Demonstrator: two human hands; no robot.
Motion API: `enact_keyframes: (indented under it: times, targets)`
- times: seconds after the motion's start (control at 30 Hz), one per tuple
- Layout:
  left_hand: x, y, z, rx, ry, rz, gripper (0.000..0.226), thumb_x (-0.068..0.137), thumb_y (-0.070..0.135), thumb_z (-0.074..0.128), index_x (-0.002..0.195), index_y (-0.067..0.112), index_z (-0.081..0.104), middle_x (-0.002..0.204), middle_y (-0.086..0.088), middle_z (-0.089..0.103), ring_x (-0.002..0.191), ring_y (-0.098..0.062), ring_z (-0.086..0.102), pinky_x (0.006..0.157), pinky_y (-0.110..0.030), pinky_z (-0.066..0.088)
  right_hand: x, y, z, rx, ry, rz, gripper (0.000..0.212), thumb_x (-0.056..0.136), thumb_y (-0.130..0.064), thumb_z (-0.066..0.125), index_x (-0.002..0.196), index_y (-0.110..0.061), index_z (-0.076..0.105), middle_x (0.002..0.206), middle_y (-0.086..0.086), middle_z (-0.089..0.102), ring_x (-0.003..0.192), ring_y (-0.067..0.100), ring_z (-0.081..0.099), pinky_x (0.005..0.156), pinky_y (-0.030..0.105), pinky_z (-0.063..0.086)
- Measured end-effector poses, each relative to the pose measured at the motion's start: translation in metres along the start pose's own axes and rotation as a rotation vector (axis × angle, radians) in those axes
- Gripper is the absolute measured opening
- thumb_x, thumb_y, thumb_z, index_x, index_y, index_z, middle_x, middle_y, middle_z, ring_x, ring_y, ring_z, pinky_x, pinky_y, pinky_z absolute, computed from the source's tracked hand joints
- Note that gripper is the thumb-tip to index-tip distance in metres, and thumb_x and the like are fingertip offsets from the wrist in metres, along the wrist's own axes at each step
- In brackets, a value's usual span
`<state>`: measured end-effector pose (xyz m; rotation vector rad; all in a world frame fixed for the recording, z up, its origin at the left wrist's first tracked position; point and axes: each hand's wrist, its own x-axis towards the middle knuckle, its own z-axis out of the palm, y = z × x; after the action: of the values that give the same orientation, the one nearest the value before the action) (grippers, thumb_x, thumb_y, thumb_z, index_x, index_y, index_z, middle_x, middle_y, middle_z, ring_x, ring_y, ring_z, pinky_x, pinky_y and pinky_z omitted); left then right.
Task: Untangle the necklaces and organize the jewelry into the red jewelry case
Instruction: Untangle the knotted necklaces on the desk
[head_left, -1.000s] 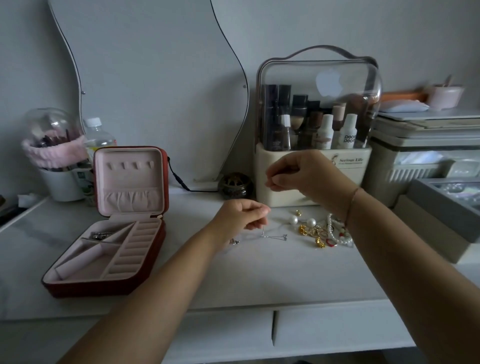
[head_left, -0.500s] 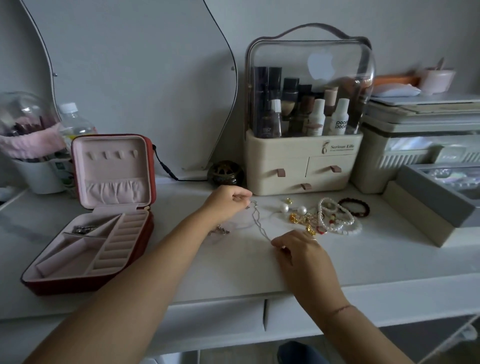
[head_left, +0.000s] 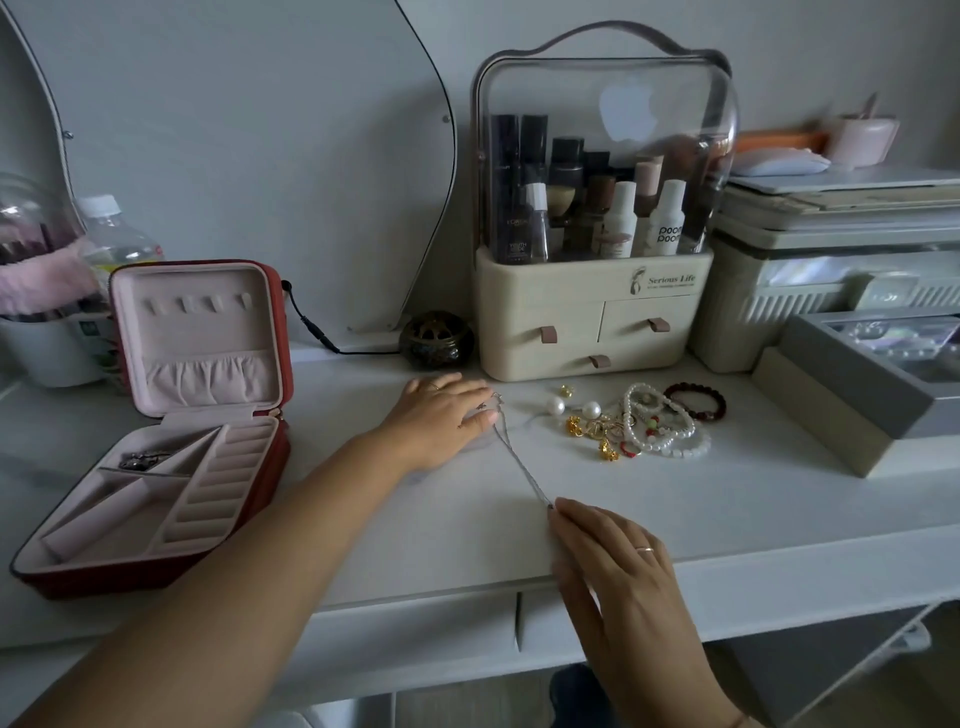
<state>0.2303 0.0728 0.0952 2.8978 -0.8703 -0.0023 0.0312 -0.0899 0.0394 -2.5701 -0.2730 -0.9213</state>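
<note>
The red jewelry case lies open at the left, its pink lid upright; a small silver piece sits in its back compartment. A thin silver necklace chain lies stretched straight on the white table. My left hand rests flat, fingertips touching the chain's far end. My right hand lies flat near the table's front edge, fingertips at the chain's near end. To the right is a jewelry pile: pearl bracelets, a dark bead bracelet, pearl earrings and gold pieces.
A cream cosmetic organizer with a clear dome stands behind the pile. Beside it are a dark round pot and a mirror with a black cable. A grey box sits at the right, a water bottle behind the case.
The chain was lifted between pinching hands, then lowered onto the table and pulled straight. Both hands have flattened out, their fingers no longer pinching it.
</note>
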Motion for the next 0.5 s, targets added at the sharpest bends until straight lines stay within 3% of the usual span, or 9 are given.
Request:
enact_keyframes:
  times: [0.17,0.37,0.5]
  targets:
    - [0.000,0.000,-0.004,0.075,-0.057,-0.059,0.061,0.098,0.057,0.022,0.152,0.028,0.017,0.160,0.010,0.010,0.147,-0.015,0.004,0.115,-0.035,0.004,-0.010,0.000,0.006,-0.033,0.045,-0.006,0.039,0.085,-0.029,0.048,0.115,-0.012,0.064,0.122,-0.001,0.060,0.112,0.014,0.049,0.100,0.021,0.028]
    - [-0.002,-0.001,-0.006,0.032,-0.077,-0.142,0.074,0.096,0.062,0.021,0.154,0.018,0.007,0.161,0.001,0.006,0.147,-0.019,0.006,0.116,-0.037,0.008,-0.013,0.000,0.011,-0.001,0.086,0.000,0.038,0.098,-0.037,0.034,0.119,-0.017,0.057,0.125,-0.004,0.055,0.112,0.014,0.048,0.101,0.020,0.027]
    - [-0.009,-0.003,-0.015,-0.067,0.050,-0.065,0.066,0.097,0.055,0.029,0.151,0.017,0.022,0.158,-0.001,0.022,0.144,-0.018,0.020,0.113,-0.032,0.017,-0.014,0.000,0.012,-0.002,0.103,0.003,0.037,0.086,-0.029,0.049,0.118,-0.016,0.059,0.125,-0.003,0.056,0.112,0.014,0.049,0.099,0.023,0.030]
